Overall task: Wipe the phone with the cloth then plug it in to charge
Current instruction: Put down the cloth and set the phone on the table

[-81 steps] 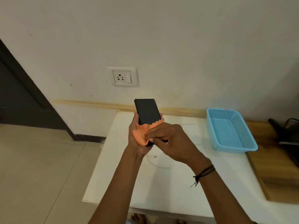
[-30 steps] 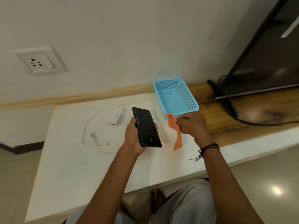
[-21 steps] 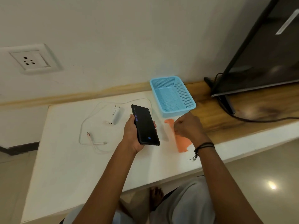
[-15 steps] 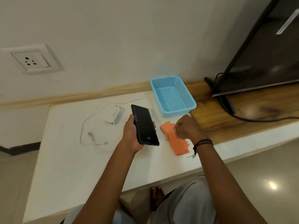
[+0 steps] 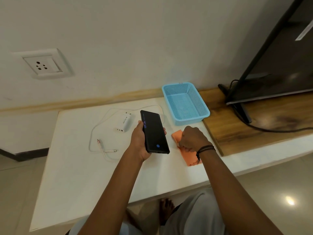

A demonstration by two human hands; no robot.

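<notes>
My left hand (image 5: pixel 138 143) grips a black phone (image 5: pixel 155 133) by its edges, screen up, just above the white table (image 5: pixel 84 175). An orange cloth (image 5: pixel 191 159) lies flat on the table to the right of the phone. My right hand (image 5: pixel 193 139) rests on the cloth with its fingers curled and pinching it. A white charger adapter (image 5: pixel 123 123) lies left of the phone, and its white cable (image 5: pixel 94 131) loops round to a loose plug end (image 5: pixel 115 150). The wall socket (image 5: pixel 42 65) is at the upper left, with nothing in it.
A light blue mesh basket (image 5: pixel 193 118) stands at the table's back right, just behind the cloth. To the right is a wooden top (image 5: pixel 245 131) with a black TV (image 5: pixel 279 65) and its dark cables. My knees and a bare foot show below the table edge.
The wiping has stopped. My right hand carried the cloth off the phone and laid it flat on the table. My left hand lowered the phone, and my view swung right.
</notes>
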